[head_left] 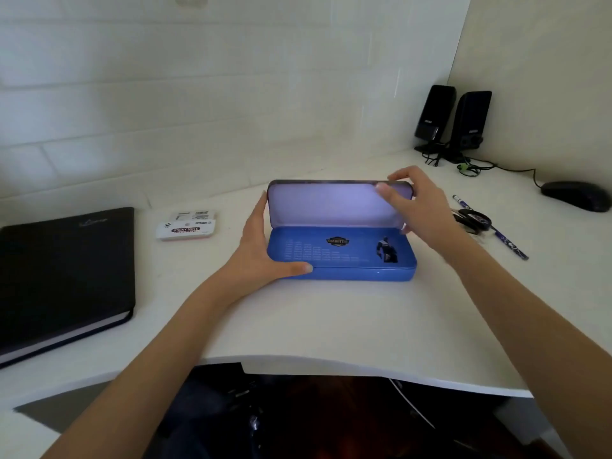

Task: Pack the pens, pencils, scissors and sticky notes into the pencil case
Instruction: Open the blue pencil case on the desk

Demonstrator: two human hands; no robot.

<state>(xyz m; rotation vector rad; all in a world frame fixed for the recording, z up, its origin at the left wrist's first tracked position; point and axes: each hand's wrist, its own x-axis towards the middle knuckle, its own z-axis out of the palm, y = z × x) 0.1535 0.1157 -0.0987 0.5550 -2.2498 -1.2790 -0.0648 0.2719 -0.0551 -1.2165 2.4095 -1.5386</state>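
case (344,256) open on desk (314,319); left hand (261,250) gripping its left end, right hand (420,207) pinching the raised lid (331,203).

The blue case (341,256) lies open mid-worktop, lid upright, its tray bare but for printed graphics. Sticky notes (186,225), still packaged, lie flat to its left. Scissors (472,219) rest across a patterned blue pencil (503,238) on its right.

Both hands out: left (261,246) gripping, right (420,207) pinching.
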